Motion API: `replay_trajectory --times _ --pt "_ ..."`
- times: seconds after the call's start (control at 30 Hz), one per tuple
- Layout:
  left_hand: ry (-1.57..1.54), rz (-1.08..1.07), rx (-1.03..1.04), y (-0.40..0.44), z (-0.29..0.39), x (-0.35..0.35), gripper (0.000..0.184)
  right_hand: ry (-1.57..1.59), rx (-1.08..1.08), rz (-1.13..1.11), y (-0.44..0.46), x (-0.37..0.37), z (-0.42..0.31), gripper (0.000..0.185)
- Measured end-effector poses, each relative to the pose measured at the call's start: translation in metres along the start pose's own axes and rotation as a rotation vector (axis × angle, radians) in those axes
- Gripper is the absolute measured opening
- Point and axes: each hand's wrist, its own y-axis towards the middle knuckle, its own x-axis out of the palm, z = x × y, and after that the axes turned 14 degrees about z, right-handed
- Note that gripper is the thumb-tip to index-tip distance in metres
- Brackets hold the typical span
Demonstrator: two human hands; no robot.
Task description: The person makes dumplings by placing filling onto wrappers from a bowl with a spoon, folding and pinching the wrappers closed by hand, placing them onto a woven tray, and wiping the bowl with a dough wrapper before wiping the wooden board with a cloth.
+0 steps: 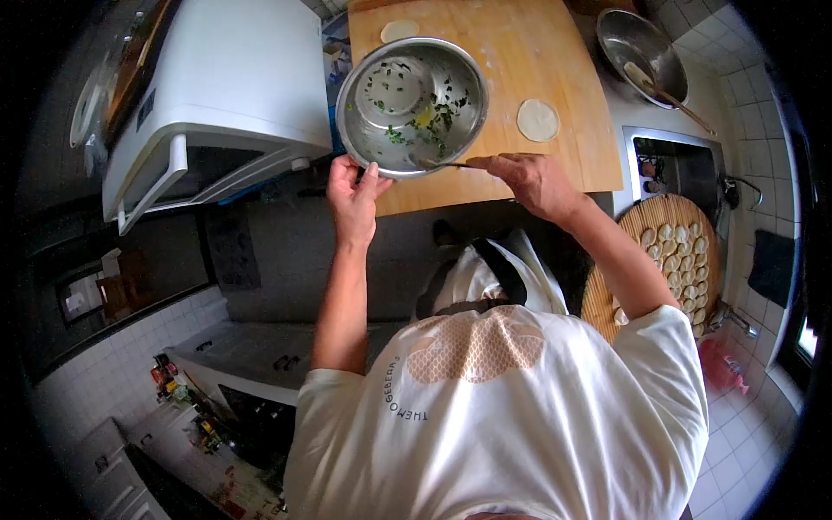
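Observation:
My left hand (356, 192) grips the near rim of a steel bowl (394, 91), thumb on top. Bits of chopped greens (440, 117) and a little yellow matter cling to the bowl's inside. My right hand (530, 180) is closed round the handle of a metal utensil (451, 165), whose tip reaches into the bowl near its front rim. On the wooden board (520, 52) lie two round dough wrappers, one (538, 120) right of the bowl and the other (399, 31) behind it.
A second metal bowl (617, 42) with a wooden spoon (685, 109) stands at the upper right, near a sink (685, 173). Below the sink, a round woven tray (607, 282) holds several dumplings (685, 260). A white appliance (234, 69) stands left of the board.

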Motion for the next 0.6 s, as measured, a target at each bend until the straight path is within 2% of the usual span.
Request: replay_trajectory --times 0.07,0.17,0.27,0.3,0.33,0.4,0.47,0.53,0.57,0.6 --pt "0.005 0.006 -0.007 0.000 0.000 0.000 0.016 -0.007 -0.008 -0.044 -0.003 0.005 0.009 0.042" --pt "0.007 0.008 -0.016 0.001 -0.003 -0.001 0.016 -0.158 -0.053 0.053 0.006 0.012 0.039 0.047" --pt "0.000 0.014 -0.018 0.000 -0.003 0.003 0.015 -0.095 -0.054 0.091 0.010 0.010 0.031 0.048" --pt "-0.004 0.023 -0.021 -0.001 -0.003 0.004 0.015 -0.085 -0.006 -0.009 0.009 0.009 0.022 0.049" --pt "-0.005 0.024 -0.022 -0.001 -0.003 0.004 0.015 -0.085 -0.006 -0.010 0.010 0.012 0.018 0.049" --pt "-0.011 0.023 0.007 -0.002 -0.004 0.005 0.015 0.012 0.014 -0.068 0.010 0.020 0.014 0.043" --pt "-0.006 0.024 0.009 -0.002 -0.003 0.006 0.015 -0.036 0.048 -0.077 0.014 0.026 0.028 0.043" --pt "0.000 0.028 0.013 -0.003 -0.001 0.006 0.015 -0.092 0.113 -0.033 0.025 0.021 0.025 0.040" --pt "0.008 0.042 0.006 -0.003 -0.001 0.008 0.015 0.003 0.201 -0.008 0.028 0.020 0.019 0.032" --pt "0.014 0.055 -0.002 -0.004 -0.001 0.009 0.014 0.001 0.200 -0.010 0.030 0.027 0.024 0.032"
